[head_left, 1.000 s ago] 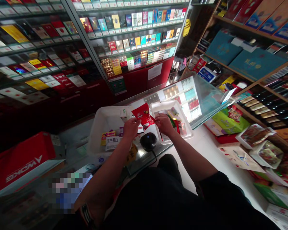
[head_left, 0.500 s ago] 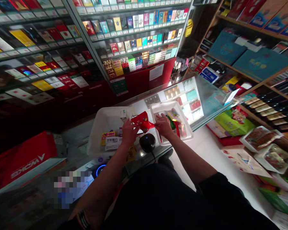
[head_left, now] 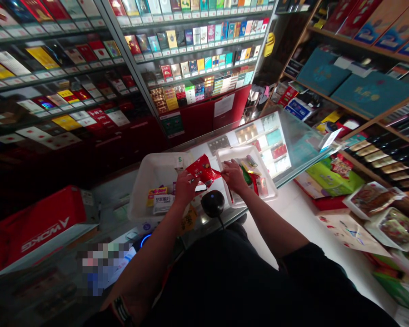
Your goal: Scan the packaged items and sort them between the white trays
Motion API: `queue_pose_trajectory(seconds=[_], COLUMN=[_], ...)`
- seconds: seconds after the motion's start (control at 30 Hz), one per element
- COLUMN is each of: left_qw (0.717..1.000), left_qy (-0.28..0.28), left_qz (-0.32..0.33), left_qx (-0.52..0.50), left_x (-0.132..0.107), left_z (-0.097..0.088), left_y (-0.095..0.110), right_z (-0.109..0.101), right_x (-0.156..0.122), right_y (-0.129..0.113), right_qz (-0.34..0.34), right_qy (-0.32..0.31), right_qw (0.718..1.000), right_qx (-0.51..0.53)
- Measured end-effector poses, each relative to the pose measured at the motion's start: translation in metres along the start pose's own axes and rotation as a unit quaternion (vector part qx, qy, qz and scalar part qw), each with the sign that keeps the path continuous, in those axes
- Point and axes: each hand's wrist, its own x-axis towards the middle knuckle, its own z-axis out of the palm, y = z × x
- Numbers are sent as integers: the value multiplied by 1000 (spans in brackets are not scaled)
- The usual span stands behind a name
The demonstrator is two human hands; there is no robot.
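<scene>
A shiny red snack packet [head_left: 201,170] is stretched between my two hands, above the gap separating two white bins. My left hand [head_left: 186,187] pinches its left side, over the edge of the larger white bin [head_left: 139,181]. At the packet's right tip, the fingers of my right hand [head_left: 234,178] are closed on the red wrapper, over the smaller white bin [head_left: 274,194]. A white packet with dark lettering [head_left: 163,204] and a yellow-and-purple packet [head_left: 155,196] lie in the larger bin. The smaller one holds several small packs, partly covered by my right hand.
A round black device [head_left: 212,203] with a cable stands at the front edge of the glass counter [head_left: 293,150]. To the left sits a red box [head_left: 44,227]. Shelves of small packs [head_left: 191,34] line the back wall; boxes and goods fill the right.
The view has shifted slightly, so everything appears a little further right. Both hands keep hold of the red packet, which now looks slightly more tilted.
</scene>
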Motion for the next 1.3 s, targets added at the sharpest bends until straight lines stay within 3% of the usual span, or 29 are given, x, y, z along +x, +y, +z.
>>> queue_pose_trajectory(seconds=[0.33,0.57,0.73,0.9,1.13,1.3], left_qw=[998,987,974,976,989,993], left_qy=[20,57,77,78,72,40], left_qz=[-59,-127,-163,-146,-109,-103], left_qx=[18,-87,-139,-144,-74,-35], left_x=[-7,-15,-17,-20,-25,-26], left_z=[5,-2,4,11,11,7], left_y=[-12,-10,-10,-10,-3,-12], right_z=[11,9,1,4,21,25], right_x=[4,9,10,6,0,-4], right_y=[-1,-20,-31,-29,-20,-19], right_qz=[-19,-35,25,79,44,14], right_qy=[-1,-10,-46,-23,13,5], right_qw=[1000,998,995,989,997,1000], right_qx=[-1,48,89,123,61,26])
